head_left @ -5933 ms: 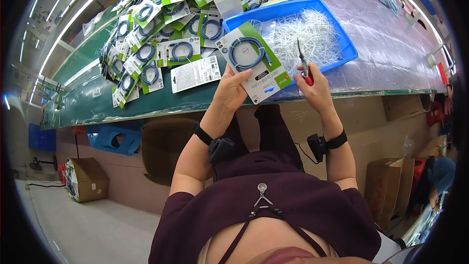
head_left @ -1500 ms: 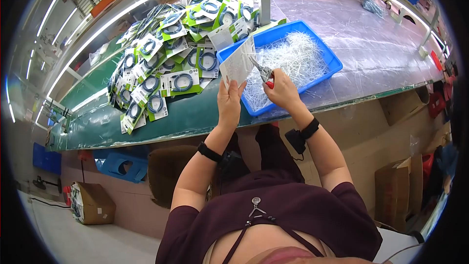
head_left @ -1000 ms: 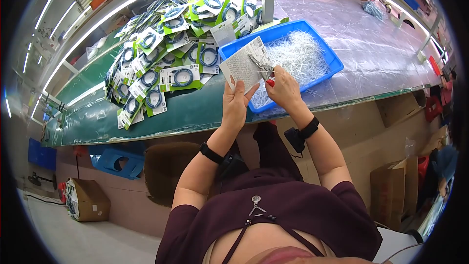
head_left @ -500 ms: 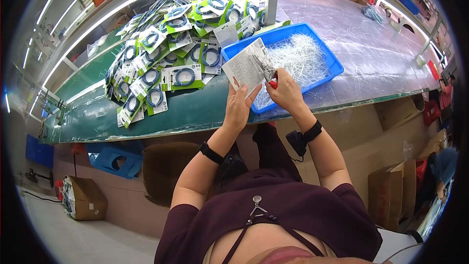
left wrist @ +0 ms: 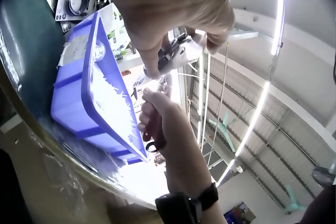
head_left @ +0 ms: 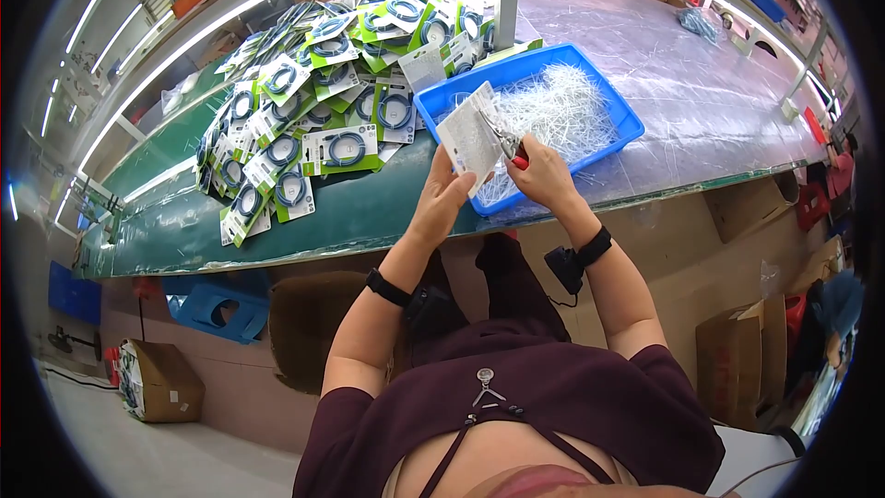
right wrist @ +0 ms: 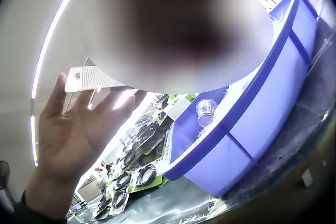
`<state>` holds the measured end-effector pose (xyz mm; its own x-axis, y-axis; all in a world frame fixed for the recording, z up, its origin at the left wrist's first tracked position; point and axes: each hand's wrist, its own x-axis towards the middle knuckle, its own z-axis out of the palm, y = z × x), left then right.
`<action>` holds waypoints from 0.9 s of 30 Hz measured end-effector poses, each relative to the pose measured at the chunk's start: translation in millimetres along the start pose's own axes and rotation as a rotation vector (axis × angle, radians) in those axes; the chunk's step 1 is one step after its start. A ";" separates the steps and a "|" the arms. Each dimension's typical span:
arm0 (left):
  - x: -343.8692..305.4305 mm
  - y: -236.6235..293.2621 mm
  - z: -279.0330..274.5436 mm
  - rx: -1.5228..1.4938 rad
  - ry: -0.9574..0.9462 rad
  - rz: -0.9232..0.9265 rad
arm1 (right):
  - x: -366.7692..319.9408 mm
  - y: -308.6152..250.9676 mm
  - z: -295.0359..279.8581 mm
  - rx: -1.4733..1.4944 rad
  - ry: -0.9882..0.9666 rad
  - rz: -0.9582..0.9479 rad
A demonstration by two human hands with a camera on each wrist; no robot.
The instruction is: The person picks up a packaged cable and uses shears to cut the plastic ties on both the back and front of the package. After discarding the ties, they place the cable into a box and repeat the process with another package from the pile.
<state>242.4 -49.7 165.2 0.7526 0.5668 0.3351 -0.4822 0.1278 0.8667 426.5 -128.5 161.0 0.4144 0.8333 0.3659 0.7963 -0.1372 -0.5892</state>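
Observation:
In the head view the left hand (head_left: 441,200) grips a cable card (head_left: 468,140) by its lower edge, its printed back showing. The right hand (head_left: 544,173) holds red-handled cutters (head_left: 520,162), their metal jaws against the card's right side. Both are over the near left part of a blue tray (head_left: 619,134) filled with thin white strips (head_left: 572,111). The left wrist view shows the left fingers (left wrist: 152,58) around the card and the right hand (left wrist: 170,121) just beneath. In the right wrist view the left hand (right wrist: 73,134) supports the card (right wrist: 92,78); a blur hides the cutters.
A large heap of carded blue cables (head_left: 343,149) covers the table left of the tray. A metal post (head_left: 505,0) stands behind the tray. A clear cup (right wrist: 206,112) lies inside it. Cardboard boxes (head_left: 168,378) stand on the floor below the green table (head_left: 184,244).
The card earlier showed its cable side and is now turned over. In the last half second it has tilted more edge-on and shifted slightly right. A card lying beside the heap earlier is gone from there.

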 end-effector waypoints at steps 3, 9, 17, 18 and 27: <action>4.8 -2.6 -8.4 0.098 -0.069 0.008 | 0.6 5.1 1.3 -0.012 -0.072 0.062; 11.9 -22.0 -3.4 0.121 -0.002 0.073 | -2.6 17.5 18.3 -0.043 -0.060 0.055; 21.6 -41.5 -16.5 -0.020 0.261 -0.020 | -10.8 -12.3 5.3 -0.072 -0.101 0.106; 20.6 -44.9 -19.7 -0.018 0.261 -0.026 | -11.1 -12.1 4.5 -0.064 -0.106 0.100; 20.3 -29.6 -17.6 0.387 0.189 0.049 | -11.8 -11.5 1.4 -0.005 -0.160 0.086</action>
<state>264.1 -27.6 139.8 0.6205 0.7080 0.3373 -0.2845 -0.1976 0.9381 411.8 -136.0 162.5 0.4058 0.8930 0.1948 0.7633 -0.2139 -0.6096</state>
